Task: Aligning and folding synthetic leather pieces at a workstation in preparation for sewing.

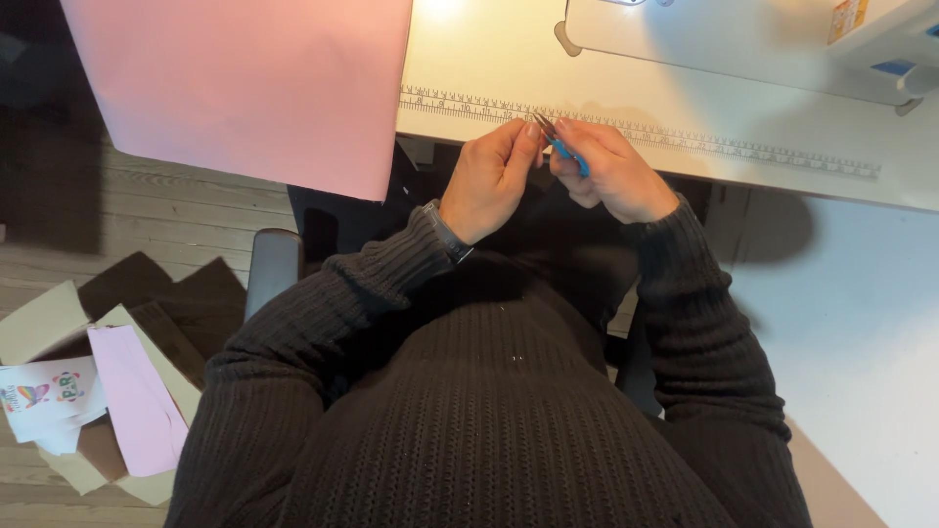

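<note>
My right hand [614,176] grips the small blue-handled snips [559,143] at the table edge [685,156], and my left hand [489,176] pinches something too small to see. I think the tips are very near my left fingertips [529,130] — one hasty squeeze could nick the skin.

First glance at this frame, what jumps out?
The two hands meeting at the table edge, centre top: the right hand holds small blue-handled snips, and the left hand pinches at their tip. Next, the big pink sheet hanging off the white table, upper left. Then loose fabric and paper pieces on the floor, lower left.
</note>
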